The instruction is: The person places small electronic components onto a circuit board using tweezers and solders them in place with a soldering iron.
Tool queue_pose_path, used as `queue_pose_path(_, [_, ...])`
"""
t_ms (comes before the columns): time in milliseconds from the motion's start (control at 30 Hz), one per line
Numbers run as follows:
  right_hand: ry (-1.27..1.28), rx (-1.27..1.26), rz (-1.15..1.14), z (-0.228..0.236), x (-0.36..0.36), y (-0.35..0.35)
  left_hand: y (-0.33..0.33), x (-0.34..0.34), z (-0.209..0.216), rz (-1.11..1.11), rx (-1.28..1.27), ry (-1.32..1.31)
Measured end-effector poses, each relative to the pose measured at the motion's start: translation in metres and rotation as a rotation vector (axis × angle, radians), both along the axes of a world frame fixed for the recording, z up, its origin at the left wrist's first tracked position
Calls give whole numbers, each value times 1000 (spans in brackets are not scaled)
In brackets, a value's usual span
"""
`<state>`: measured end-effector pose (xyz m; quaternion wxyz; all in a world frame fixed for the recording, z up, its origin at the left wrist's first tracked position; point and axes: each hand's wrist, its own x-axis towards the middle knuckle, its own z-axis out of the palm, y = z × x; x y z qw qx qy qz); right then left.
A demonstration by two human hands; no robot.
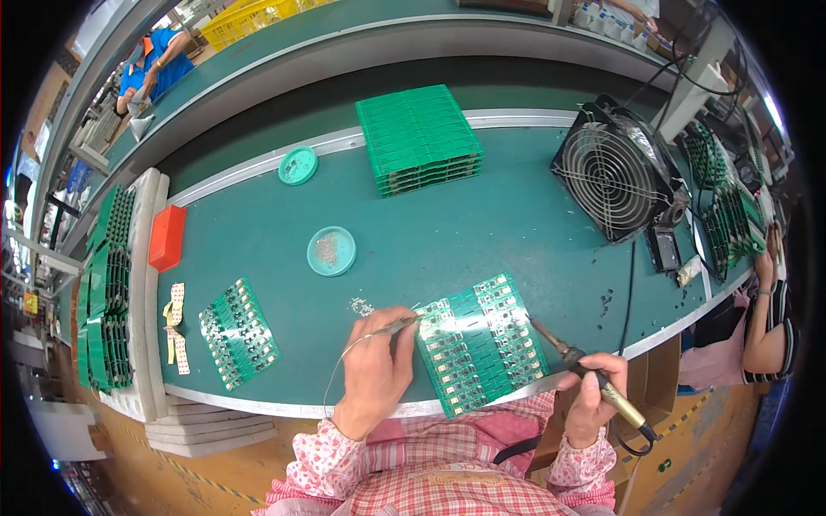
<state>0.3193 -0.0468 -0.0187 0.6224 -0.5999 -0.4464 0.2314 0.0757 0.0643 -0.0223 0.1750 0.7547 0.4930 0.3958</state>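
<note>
Board panel [482, 344]: green, flat on the bench at its near edge, between both hands. Left hand [376, 371]: closed on tweezers [397, 326], tips at the panel's left edge; a thin wire [340, 361] loops beside it. Right hand [592, 397]: gripping a soldering iron [572, 357], tip just right of the panel. Second panel [238, 332] to the left; dish [331, 251] behind; board stack [419, 138] and fan [615, 168] farther back.
</note>
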Motion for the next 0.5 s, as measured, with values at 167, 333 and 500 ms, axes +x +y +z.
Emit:
queue_pose_path(167, [-143, 147, -238, 6, 45, 3, -5, -5, 5, 51, -79, -12])
queue_pose_path(333, [-427, 251, -445, 22, 114, 57, -10, -21, 8, 95, -107, -72])
queue_pose_path(500, [-732, 160, -498, 34, 171, 114, -21, -33, 9, 122, 32, 14])
